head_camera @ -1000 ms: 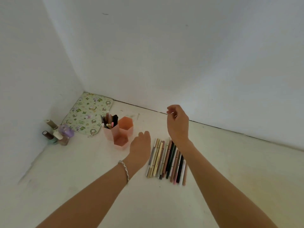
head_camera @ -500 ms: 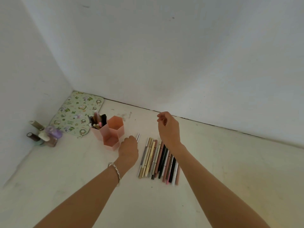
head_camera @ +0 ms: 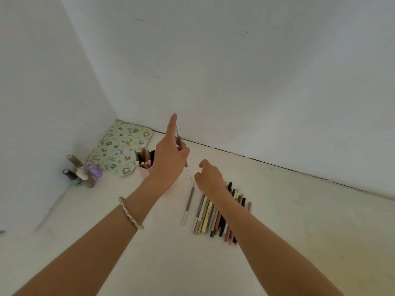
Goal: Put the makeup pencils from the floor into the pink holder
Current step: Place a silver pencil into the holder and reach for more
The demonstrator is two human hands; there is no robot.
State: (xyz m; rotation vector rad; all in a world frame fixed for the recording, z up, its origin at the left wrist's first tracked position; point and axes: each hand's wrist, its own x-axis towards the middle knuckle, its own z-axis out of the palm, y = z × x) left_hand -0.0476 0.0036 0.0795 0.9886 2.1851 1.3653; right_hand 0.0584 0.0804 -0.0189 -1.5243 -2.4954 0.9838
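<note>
The left grip is raised above the floor, grasping a slim grey pencil between thumb and curled fingers, the forefinger pointing straight up beside it. The pencil stands nearly upright, its lower end hanging out below the palm. The pink holder sits just behind and left of this grip, mostly hidden by it, with several pencils already standing in its far compartment.

The right grip hovers over the far end of the row of pencils, fingers loosely curled with nothing visible in them. One stray grey pencil lies just left of the row.

These pencils look light, stiff and smooth, so they probably roll and slip easily. A pinch near the middle should balance each one. The packed row may call for a fingertip to slide one free at its end first.
</note>
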